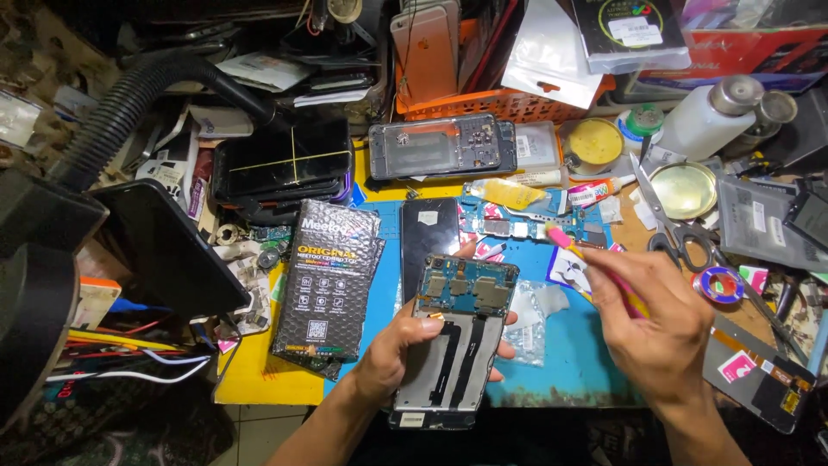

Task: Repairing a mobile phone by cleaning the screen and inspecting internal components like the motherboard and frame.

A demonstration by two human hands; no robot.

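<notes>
the left hand (pixel 405 349) has its grip closed around an opened phone frame (pixel 455 345) held low over the blue mat (pixel 569 362) on the bench, just left of the right hand (pixel 660 332), whose grip pinches a pink-tipped tool (pixel 595 263), and farther back lies a second opened phone (pixel 442 147).

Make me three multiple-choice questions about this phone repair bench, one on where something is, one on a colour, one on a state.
1. Where do the scissors lie?
A. right of the blue mat
B. on the black hose
C. under the opened phone

2. What colour is the tip of the tool in the right hand?
A. green
B. pink
C. white

3. How is the opened phone in the left hand?
A. back cover on
B. screen lit
C. back off, boards bare

Answers: 1 A, they rest right of the mat by a round tin; 2 B, the end shows pink; 3 C, circuit boards and metal shields are exposed.
</notes>
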